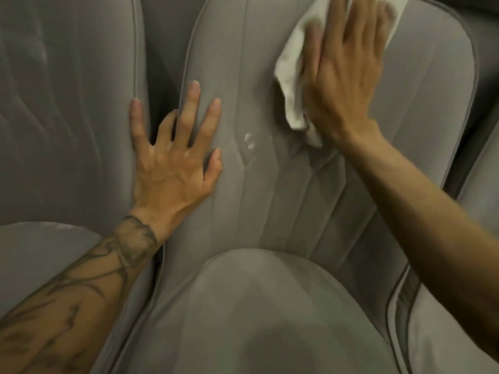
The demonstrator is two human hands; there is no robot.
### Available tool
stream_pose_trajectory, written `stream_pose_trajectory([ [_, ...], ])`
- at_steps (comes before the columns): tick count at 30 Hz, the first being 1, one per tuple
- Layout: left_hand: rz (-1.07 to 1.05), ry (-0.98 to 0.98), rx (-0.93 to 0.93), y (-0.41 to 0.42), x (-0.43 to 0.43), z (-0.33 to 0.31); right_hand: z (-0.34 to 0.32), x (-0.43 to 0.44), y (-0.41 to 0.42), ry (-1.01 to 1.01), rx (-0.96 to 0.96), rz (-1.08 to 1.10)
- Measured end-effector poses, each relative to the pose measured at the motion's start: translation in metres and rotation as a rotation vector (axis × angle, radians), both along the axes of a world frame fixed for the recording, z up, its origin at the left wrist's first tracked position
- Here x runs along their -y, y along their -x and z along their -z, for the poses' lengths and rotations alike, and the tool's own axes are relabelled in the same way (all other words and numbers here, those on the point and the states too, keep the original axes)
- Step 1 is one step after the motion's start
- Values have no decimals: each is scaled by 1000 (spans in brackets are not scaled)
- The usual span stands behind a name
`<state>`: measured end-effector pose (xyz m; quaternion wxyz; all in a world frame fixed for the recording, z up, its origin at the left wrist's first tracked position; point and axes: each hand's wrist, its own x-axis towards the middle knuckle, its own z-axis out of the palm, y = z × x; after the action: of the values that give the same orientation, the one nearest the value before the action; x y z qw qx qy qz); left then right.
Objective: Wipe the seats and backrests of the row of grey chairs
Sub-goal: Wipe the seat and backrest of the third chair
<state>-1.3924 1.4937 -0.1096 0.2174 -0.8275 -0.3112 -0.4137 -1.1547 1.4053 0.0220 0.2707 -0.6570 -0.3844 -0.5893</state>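
A grey upholstered chair fills the view, its backrest (243, 63) ahead of me and its seat cushion (256, 306) below. My right hand (345, 71) lies flat, fingers straight, pressing a white cloth (291, 76) against the upper right of the backrest. The cloth sticks out to the left of and below the palm. My left hand (175, 155) rests with spread fingers on the backrest's left edge, its little finger touching the neighbouring chair. A small wet, shiny patch (249, 141) sits on the backrest between my hands.
A second grey chair (67, 103) stands close on the left, with a narrow dark gap between the two backrests. Part of a third grey chair (480, 184) shows at the right edge.
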Motion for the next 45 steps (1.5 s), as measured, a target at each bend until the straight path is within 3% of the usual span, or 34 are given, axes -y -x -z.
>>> stream_pose_trajectory([
  [3, -2, -7, 0, -1, -1, 1, 20, -15, 23, -42, -49, -46],
  [7, -2, -6, -8, -1, -1, 0, 134, 21, 63, 450, -17, -213],
  [9, -4, 3, -11, 0, 1, -1, 140, 35, 51, 541, 66, -219],
  [11, -6, 0, -14, -1, 2, -2, 103, 29, 30, 480, 117, -168],
  [14, 1, 3, -4, 0, 1, 0, 30, 3, 12, 208, 111, -102],
  [17, 0, -3, -5, 0, 0, 0, 33, -22, 35, 41, -47, -119],
  [21, -4, -15, -8, -1, 0, 1, 145, -1, 84, 362, -100, -329],
  [24, -3, -1, -5, 0, 1, -1, 165, 25, 70, 541, 28, -305],
  [26, -6, -1, -11, 0, 2, 0, 124, 21, 47, 479, 68, -224],
  [30, -3, 6, 0, 0, 2, 0, 10, -28, 26, 44, 55, -94],
  [32, -13, 3, -2, 1, 2, -1, 6, -43, 44, -60, -23, -115],
  [34, -17, -8, -1, 1, 3, -1, 55, -38, 72, 66, -86, -230],
  [37, -13, 3, 10, 1, 4, -1, 139, 1, 97, 441, -75, -358],
  [39, -9, 4, 11, 1, 5, -1, 140, 15, 81, 528, 22, -348],
  [41, -3, 5, 3, 1, 4, -1, 99, 5, 58, 433, 82, -244],
  [45, -6, -7, 18, 1, 2, 0, 2, -42, 45, -12, 20, -100],
])
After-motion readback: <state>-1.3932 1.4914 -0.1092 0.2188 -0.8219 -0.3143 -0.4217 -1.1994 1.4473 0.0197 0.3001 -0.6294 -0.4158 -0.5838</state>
